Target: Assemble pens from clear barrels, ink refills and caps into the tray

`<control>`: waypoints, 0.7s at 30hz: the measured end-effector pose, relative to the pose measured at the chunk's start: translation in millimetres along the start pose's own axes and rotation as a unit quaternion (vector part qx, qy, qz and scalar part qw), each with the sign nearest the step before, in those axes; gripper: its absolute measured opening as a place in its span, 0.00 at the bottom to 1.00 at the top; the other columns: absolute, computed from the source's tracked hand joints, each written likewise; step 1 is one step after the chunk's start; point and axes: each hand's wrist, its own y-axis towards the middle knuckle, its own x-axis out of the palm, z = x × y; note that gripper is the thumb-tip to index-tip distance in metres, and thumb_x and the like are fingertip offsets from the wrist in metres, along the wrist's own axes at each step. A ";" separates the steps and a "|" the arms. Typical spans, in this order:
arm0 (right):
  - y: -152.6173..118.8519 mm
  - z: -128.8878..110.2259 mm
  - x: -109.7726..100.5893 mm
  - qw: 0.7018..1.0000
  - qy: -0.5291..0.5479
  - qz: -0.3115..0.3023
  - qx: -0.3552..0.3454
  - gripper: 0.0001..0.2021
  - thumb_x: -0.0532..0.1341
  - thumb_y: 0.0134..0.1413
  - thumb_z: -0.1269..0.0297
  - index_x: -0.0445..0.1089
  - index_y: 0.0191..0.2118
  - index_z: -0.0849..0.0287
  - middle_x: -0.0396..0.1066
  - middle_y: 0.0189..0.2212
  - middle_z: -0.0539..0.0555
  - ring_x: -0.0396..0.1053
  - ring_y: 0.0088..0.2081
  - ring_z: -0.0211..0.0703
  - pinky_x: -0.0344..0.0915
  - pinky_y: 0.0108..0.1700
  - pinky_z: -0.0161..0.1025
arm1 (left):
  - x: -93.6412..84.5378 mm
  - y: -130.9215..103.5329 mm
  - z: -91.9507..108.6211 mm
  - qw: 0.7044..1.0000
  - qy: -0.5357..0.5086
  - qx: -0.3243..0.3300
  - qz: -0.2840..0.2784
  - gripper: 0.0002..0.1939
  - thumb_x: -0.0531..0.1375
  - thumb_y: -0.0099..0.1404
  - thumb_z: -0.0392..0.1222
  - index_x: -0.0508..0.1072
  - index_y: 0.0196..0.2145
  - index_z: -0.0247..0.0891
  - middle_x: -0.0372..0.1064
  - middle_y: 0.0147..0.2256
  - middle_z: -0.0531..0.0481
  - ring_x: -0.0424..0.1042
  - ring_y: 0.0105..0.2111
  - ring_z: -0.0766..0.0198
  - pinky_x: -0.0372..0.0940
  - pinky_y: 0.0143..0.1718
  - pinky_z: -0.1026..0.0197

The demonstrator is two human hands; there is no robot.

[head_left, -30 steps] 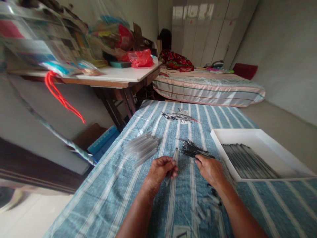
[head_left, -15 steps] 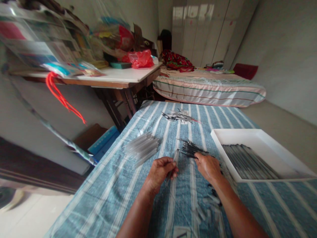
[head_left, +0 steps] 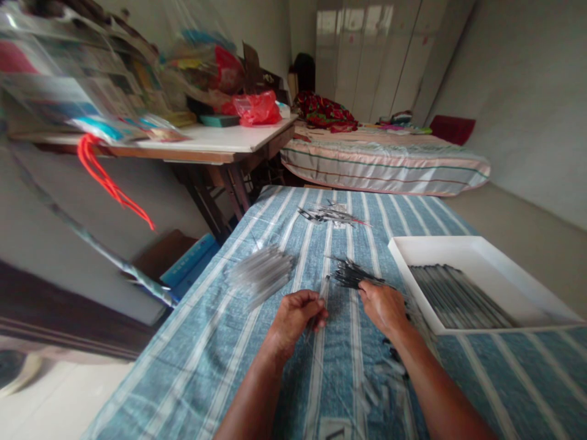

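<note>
My left hand (head_left: 300, 315) is closed, pinching a clear pen barrel (head_left: 325, 286) that stands tilted up from its fingers. To its right, my right hand (head_left: 383, 305) has its fingers pressed together at the near end of a pile of black pen refills (head_left: 351, 273); its fingertips are partly hidden. Left of my hands lies a heap of clear pen barrels (head_left: 263, 275), blurred. Small clear and black pieces, apparently pen caps (head_left: 373, 391), are scattered by my right forearm.
On the right, a white open box (head_left: 513, 263) holds a row of dark-filled pens (head_left: 458, 296). Several thin loose refills (head_left: 330, 214) lie toward the far end of the striped cloth (head_left: 183, 373). A white-topped side table (head_left: 229, 137) with bags stands at left, a bed (head_left: 385, 159) beyond.
The view has shifted slightly, moving the scene a little to the left. Both hands keep nearly the same place and grip.
</note>
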 end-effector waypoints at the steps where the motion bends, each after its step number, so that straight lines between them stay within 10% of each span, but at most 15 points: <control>1: 0.2 0.1 0.1 1.000 0.002 -0.001 0.001 0.13 0.51 0.61 0.65 0.72 0.43 0.54 0.77 0.32 0.57 0.75 0.34 0.49 0.63 0.33 0.37 | -0.3 0.3 -0.6 1.000 0.000 0.001 -0.001 0.11 0.65 0.49 0.43 0.68 0.24 0.33 0.71 0.20 0.50 0.65 0.17 0.69 0.57 0.19 0.67; 21: -0.7 1.4 4.2 0.999 0.036 0.023 -0.009 0.12 0.53 0.60 0.65 0.71 0.45 0.53 0.78 0.33 0.56 0.75 0.34 0.46 0.61 0.32 0.34 | -3.1 5.1 -5.2 1.000 -0.014 -0.006 -0.002 0.13 0.66 0.49 0.43 0.67 0.26 0.34 0.71 0.21 0.49 0.67 0.18 0.68 0.59 0.19 0.67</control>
